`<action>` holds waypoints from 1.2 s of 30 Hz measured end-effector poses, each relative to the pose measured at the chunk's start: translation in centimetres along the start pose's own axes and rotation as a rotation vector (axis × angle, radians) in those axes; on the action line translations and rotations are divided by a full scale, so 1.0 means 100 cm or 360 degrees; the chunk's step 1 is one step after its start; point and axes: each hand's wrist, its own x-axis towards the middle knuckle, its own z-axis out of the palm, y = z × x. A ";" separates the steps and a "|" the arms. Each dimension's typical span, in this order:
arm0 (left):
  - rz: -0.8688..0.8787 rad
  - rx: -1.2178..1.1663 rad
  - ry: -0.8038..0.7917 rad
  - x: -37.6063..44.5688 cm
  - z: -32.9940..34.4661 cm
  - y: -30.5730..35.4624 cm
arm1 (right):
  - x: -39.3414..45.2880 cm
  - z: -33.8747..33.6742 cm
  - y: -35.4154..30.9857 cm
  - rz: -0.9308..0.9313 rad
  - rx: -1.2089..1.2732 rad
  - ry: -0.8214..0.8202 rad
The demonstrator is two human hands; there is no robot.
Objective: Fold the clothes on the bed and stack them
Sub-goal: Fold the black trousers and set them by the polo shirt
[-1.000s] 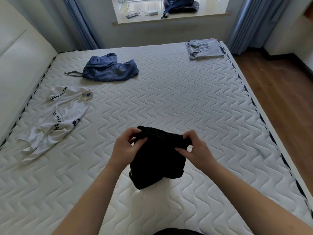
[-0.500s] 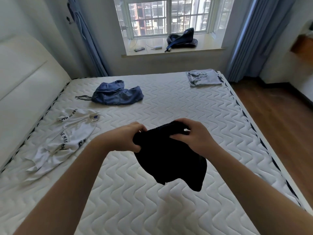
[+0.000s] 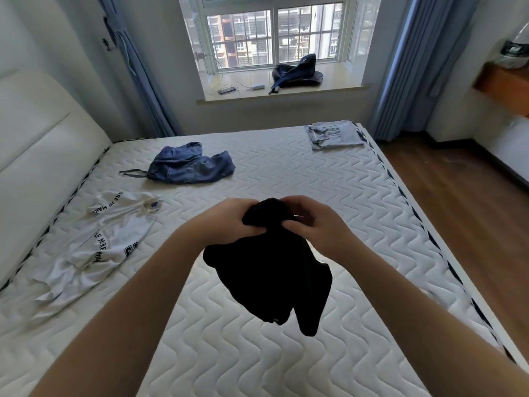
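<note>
Head view: both hands grasp the black garment (image 3: 274, 279) at its top edge, raised above the near middle of the bed (image 3: 329, 196). The left hand (image 3: 229, 222) and right hand (image 3: 315, 224) are clenched on bunched cloth close together, almost touching, and the rest hangs straight down from the grip, clear of the mattress, its long axis roughly vertical. The folded grey garment (image 3: 333, 134) lies at the far right corner, likely the stack, nearer the right hand. A white shirt (image 3: 94, 247) at left and a blue garment (image 3: 189, 164) far left lie unfolded
</note>
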 end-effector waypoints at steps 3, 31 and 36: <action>-0.0026 0.0007 -0.0152 -0.004 0.001 0.003 | -0.017 0.000 0.034 0.0218 0.0052 0.0061; -0.0232 -0.0733 -0.0075 -0.063 -0.003 -0.042 | -0.110 -0.007 0.212 0.1100 0.1245 0.0478; -0.0393 -0.0962 -0.0044 -0.079 0.027 -0.075 | -0.110 -0.042 0.198 0.1072 0.1218 0.0523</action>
